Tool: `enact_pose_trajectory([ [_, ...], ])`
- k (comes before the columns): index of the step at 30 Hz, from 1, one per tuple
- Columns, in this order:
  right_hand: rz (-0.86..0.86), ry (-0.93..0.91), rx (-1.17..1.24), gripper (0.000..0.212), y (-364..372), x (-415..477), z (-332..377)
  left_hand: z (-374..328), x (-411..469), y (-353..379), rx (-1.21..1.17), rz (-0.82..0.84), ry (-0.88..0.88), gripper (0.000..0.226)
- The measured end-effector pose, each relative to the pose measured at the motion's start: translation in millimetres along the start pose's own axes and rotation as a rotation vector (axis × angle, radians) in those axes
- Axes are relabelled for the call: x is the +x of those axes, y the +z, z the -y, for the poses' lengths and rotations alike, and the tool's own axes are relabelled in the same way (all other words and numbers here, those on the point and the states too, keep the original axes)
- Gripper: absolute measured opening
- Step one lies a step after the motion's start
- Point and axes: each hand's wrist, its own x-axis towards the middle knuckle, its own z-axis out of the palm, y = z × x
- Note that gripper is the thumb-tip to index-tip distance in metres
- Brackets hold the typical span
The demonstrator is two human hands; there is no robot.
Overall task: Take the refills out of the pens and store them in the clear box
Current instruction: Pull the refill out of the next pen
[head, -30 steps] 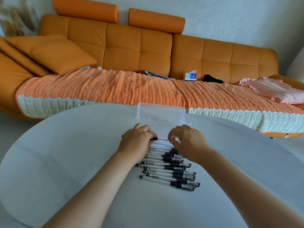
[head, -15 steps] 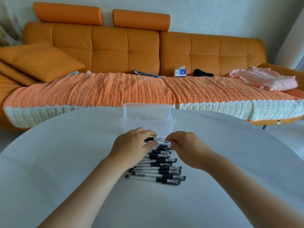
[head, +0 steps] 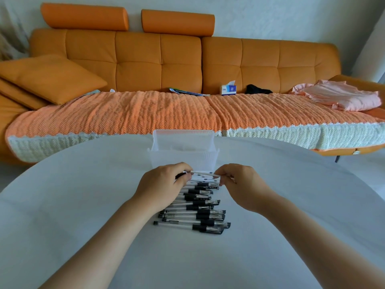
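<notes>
Holding one slim clear-barrelled pen (head: 203,174) level, pinched at its ends by the left hand (head: 164,187) and the right hand (head: 242,184) — above the far end of a row of black-gripped clear pens (head: 198,215) mid-table, just before the open clear plastic box (head: 183,157) near the far edge of the round white table (head: 83,205).

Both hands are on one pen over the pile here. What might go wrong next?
The left hand and right hand grip the pen directly above the pile of pens, so a freed tip or refill could drop in and get lost. The left hand hangs close over the pile's ends and may scatter them across the table.
</notes>
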Motion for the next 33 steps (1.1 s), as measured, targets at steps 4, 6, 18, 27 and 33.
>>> enact_pose_trajectory([
  [4, 0.005, -0.002, 0.0, 0.027, -1, -1, 3, 3, 0, -1, -0.049, -0.01, -0.006, 0.015],
  [6, 0.012, 0.002, 0.0, 0.028, 0, -1, 4, 3, -1, -3, -0.059, 0.0, -0.004, 0.017],
  [18, 0.018, -0.041, -0.027, 0.028, 2, -1, 6, 5, -3, -7, -0.089, 0.004, 0.001, 0.016],
  [27, -0.034, -0.169, 0.062, 0.042, 1, -2, 9, -4, -6, -1, -0.021, 0.042, 0.086, 0.015],
  [33, -0.066, 0.0, 0.053, 0.022, -14, -1, -5, -2, -7, -3, -0.019, 0.039, 0.058, 0.016],
])
